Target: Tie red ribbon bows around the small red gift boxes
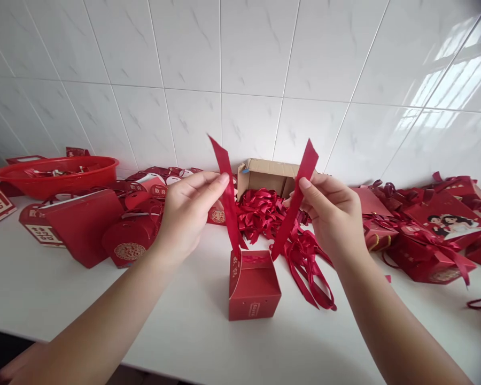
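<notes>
A small red gift box [254, 289] stands on the white table [192, 331] in front of me. A red ribbon [229, 203] runs up from its top in two ends. My left hand [186, 211] pinches the left end between thumb and fingers. My right hand [332, 211] pinches the right end, which rises to the upper right. Both ends are pulled taut above the box, and their tips stick up past my fingers.
A pile of loose red ribbons [264, 211] lies behind the box, before an open cardboard carton [266, 175]. Folded red boxes [104, 224] and a red plastic basin [58, 174] are at the left. More red boxes [428, 235] are at the right. A white tiled wall stands behind.
</notes>
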`<action>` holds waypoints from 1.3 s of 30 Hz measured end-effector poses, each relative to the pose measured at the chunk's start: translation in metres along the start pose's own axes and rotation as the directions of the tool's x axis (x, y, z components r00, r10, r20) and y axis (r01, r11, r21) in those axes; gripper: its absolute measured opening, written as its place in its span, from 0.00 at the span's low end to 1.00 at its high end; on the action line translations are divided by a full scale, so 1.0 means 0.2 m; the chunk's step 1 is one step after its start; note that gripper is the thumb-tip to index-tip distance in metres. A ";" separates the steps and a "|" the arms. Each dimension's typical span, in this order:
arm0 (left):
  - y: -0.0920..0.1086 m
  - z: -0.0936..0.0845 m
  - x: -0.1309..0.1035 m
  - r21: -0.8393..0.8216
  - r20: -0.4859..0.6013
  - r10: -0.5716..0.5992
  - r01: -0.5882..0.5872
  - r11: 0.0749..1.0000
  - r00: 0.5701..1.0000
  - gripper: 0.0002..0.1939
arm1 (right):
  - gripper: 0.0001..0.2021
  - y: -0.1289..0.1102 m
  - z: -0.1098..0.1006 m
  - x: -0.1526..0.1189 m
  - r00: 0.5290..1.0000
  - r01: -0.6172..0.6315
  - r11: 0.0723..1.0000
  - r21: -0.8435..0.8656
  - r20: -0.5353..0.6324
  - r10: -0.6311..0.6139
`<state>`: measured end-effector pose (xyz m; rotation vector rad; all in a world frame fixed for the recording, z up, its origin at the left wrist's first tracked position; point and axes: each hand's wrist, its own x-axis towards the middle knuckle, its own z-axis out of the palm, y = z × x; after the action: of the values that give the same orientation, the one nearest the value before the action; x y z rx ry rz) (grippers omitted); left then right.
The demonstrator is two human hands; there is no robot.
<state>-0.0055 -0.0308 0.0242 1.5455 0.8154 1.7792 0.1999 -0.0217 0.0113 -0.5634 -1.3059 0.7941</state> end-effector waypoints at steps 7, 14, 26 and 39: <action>0.04 0.04 -0.01 0.052 0.168 -0.016 0.007 0.999 0.986 0.09 | 0.08 -0.02 0.05 0.03 0.999 -0.020 0.999 -0.039 0.036 0.022; 0.08 0.11 -0.02 0.226 0.313 -0.038 -0.035 0.973 0.949 0.11 | 0.06 -0.08 0.12 0.00 0.941 0.016 0.995 -0.102 0.338 0.019; 0.02 0.00 0.04 0.147 0.501 -0.328 0.295 0.944 0.801 0.16 | 0.12 0.00 0.00 0.05 0.695 0.630 0.725 -0.278 0.619 -0.367; 0.05 -0.01 -0.09 0.675 0.326 0.232 -0.397 0.621 0.917 0.10 | 0.12 0.02 -0.01 -0.04 0.777 0.629 0.551 -0.548 0.417 -0.472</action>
<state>-0.0073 -0.0511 0.0220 2.4979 1.3186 1.5326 0.2003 -0.0245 0.0029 -0.5651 -1.8654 -0.2001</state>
